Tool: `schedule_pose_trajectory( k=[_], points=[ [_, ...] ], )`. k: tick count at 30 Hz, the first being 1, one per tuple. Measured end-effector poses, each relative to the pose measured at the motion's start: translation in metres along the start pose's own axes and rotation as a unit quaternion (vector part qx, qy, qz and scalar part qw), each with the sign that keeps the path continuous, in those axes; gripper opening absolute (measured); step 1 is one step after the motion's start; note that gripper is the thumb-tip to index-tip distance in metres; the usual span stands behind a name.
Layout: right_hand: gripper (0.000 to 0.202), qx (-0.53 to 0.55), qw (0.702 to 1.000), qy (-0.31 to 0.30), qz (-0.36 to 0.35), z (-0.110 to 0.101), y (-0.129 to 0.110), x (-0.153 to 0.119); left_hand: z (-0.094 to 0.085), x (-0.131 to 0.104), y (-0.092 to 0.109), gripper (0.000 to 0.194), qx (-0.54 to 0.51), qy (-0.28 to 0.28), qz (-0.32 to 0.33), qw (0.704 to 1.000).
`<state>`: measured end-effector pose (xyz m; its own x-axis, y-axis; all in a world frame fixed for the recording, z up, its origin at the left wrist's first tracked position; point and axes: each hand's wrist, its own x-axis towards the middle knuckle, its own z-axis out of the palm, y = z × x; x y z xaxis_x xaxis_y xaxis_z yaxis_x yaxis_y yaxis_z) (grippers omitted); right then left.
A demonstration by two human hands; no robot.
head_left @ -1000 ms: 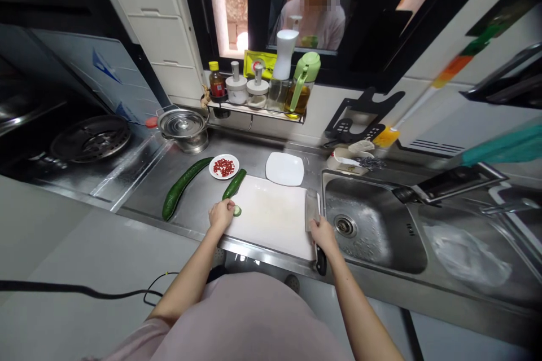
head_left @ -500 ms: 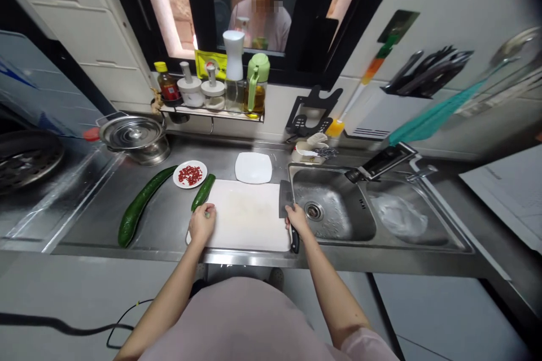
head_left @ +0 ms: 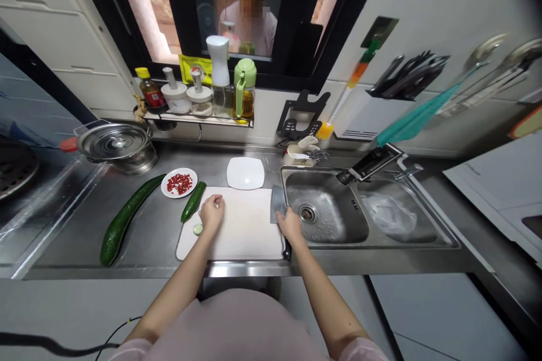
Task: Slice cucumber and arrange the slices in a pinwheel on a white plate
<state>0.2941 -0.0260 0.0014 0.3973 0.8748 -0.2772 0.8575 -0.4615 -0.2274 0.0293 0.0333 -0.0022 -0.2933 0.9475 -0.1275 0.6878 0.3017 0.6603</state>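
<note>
A pale cutting board lies at the counter's front edge. My left hand is over its left part, fingers loosely bent, with nothing visible between them. Beside that wrist rests a small cut cucumber end. A short cucumber lies slantwise across the board's upper left edge. My right hand grips a cleaver at the board's right edge, where blade and handle meet. The black handle points toward me.
A long cucumber and a plate of chopped red pieces are at left. Behind the board sits a white square plate. The sink adjoins on the right. A lidded steel pot stands back left, below the condiment shelf.
My left hand has moved right and away from me over the board, leaving the cucumber end beside its wrist. My right hand stays at the cleaver. The view has shifted slightly.
</note>
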Motion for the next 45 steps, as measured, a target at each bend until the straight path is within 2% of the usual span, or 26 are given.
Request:
schedule_pose_trajectory(
  k=[6, 12, 16, 20, 23, 25, 29, 34, 38, 45],
  points=[
    [0.042, -0.089, 0.996, -0.005, 0.003, -0.006, -0.007, -0.003, 0.003, 0.044, 0.032, 0.034, 0.07, -0.03, -0.001, 0.997],
    [0.041, -0.132, 0.991, -0.022, -0.028, -0.011, -0.006, -0.001, 0.017, 0.079, 0.04, 0.038, 0.121, -0.059, -0.023, 0.991],
    [0.044, -0.142, 0.989, -0.028, -0.025, -0.022, -0.007, 0.002, 0.027, 0.094, 0.042, 0.038, 0.139, -0.066, -0.028, 0.988],
    [0.049, -0.118, 0.993, 0.007, -0.007, -0.047, -0.019, 0.028, 0.034, 0.11, 0.043, 0.04, 0.126, -0.073, -0.017, 0.989],
    [0.045, -0.07, 0.995, 0.042, -0.052, -0.062, -0.041, 0.063, 0.038, 0.122, 0.044, 0.043, 0.116, -0.083, -0.001, 0.99],
    [0.042, -0.046, 0.996, 0.04, -0.069, -0.065, -0.059, 0.09, 0.041, 0.129, 0.046, 0.044, 0.119, -0.09, 0.006, 0.989],
    [0.038, -0.015, 0.998, -0.014, -0.066, -0.055, -0.09, 0.14, 0.046, 0.139, 0.051, 0.044, 0.147, -0.108, -0.007, 0.983],
    [0.029, 0.038, 0.996, -0.081, -0.012, -0.032, -0.105, 0.176, 0.047, 0.148, 0.055, 0.032, 0.169, -0.132, -0.036, 0.976],
    [0.023, 0.067, 0.99, -0.121, 0.02, -0.02, -0.107, 0.184, 0.046, 0.15, 0.056, 0.025, 0.149, -0.135, -0.044, 0.978],
    [0.018, 0.084, 0.993, -0.086, 0.002, -0.017, -0.107, 0.181, 0.044, 0.149, 0.057, 0.02, 0.117, -0.132, -0.064, 0.982]
  ],
)
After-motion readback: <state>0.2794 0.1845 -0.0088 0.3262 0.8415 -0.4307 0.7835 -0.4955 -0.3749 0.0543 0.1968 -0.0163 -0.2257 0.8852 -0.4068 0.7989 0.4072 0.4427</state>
